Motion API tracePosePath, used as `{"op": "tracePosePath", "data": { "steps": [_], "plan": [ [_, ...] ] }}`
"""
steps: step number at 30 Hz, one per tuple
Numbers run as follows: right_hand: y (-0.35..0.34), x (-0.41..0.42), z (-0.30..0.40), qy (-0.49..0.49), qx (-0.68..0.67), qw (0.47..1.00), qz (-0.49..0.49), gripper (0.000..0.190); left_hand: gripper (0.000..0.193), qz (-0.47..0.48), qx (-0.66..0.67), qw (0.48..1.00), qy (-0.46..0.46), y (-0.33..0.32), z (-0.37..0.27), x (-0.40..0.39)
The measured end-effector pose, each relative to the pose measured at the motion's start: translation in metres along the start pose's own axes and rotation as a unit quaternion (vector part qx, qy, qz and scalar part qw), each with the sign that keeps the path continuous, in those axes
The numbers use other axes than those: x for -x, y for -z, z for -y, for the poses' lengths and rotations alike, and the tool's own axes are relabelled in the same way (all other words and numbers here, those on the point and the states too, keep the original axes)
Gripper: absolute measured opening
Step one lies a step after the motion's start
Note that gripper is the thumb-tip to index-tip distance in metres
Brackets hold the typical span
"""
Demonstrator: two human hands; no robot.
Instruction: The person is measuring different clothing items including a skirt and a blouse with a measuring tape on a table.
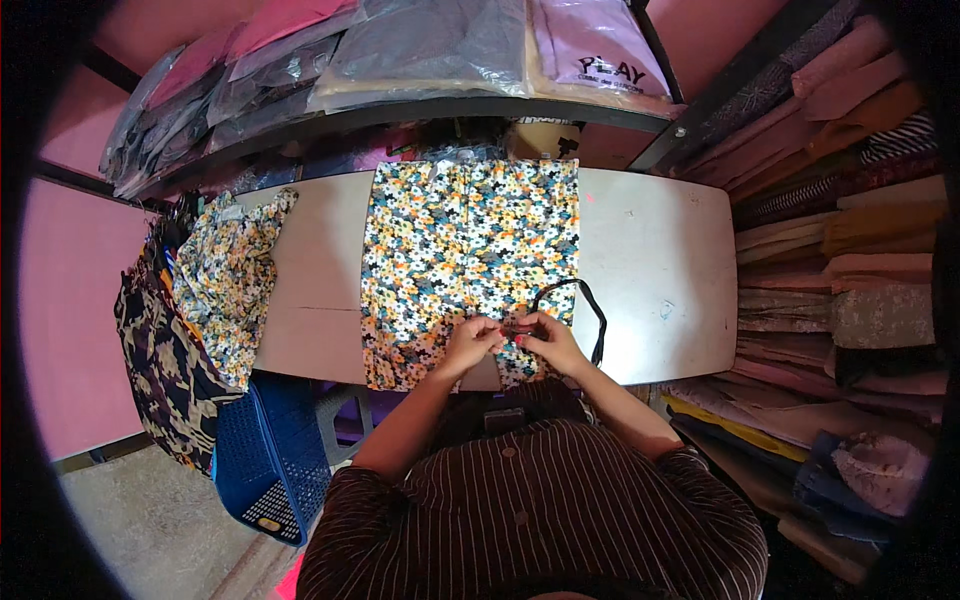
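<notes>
A floral-print garment (427,247), in white, yellow, orange and teal, lies flat and squared out on the white tabletop (645,247) before me. A seam or fold runs down its middle. Over its near part, my left hand (474,343) and my right hand (553,345) meet with fingertips pinched close together. Between them is a thin black strap or cord (600,315), which loops out past my right hand and over the garment's right edge. My right hand grips it; the fingertips of my left hand are at its end. Its exact kind is hard to make out.
Another floral garment (229,270) is draped at the table's left end, beside dark patterned clothing (169,367). Below stands a blue plastic basket (274,450). Bagged garments (427,45) fill the shelf across the back. Folded clothes (870,247) are stacked on the right.
</notes>
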State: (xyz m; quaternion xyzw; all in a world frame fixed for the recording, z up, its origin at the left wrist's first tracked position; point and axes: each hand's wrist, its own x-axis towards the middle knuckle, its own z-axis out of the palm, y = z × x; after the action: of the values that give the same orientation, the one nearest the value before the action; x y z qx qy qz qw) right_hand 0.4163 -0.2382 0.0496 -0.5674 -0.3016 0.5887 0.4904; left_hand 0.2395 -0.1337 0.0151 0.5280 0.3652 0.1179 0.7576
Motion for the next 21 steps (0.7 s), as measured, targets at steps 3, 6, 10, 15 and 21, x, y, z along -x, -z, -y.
{"op": "tracePosePath", "data": {
  "steps": [3, 6, 10, 15, 21],
  "plan": [
    [0.033, -0.007, -0.01, 0.017, 0.1, 0.983, -0.156, 0.035, 0.008, -0.141, -0.174, 0.97, -0.091, -0.001, -0.002, -0.014],
    [0.065, 0.002, 0.009, -0.012, 0.273, 0.911, -0.309, 0.039, 0.008, -0.253, -0.25, 0.929, -0.106, 0.002, -0.01, -0.022],
    [0.071, 0.004, 0.011, 0.04, 0.354, 0.878, -0.319, 0.04, 0.01, -0.268, -0.309, 0.905, -0.115, 0.006, -0.004, -0.027],
    [0.068, 0.002, 0.027, 0.012, 0.392, 0.878, -0.274, 0.042, 0.01, -0.253, -0.251, 0.926, -0.123, 0.014, 0.001, -0.018],
    [0.002, -0.021, 0.03, 0.001, 0.047, 0.997, -0.065, 0.04, 0.011, -0.306, -0.227, 0.91, -0.165, 0.121, -0.002, 0.04]
  ]
}}
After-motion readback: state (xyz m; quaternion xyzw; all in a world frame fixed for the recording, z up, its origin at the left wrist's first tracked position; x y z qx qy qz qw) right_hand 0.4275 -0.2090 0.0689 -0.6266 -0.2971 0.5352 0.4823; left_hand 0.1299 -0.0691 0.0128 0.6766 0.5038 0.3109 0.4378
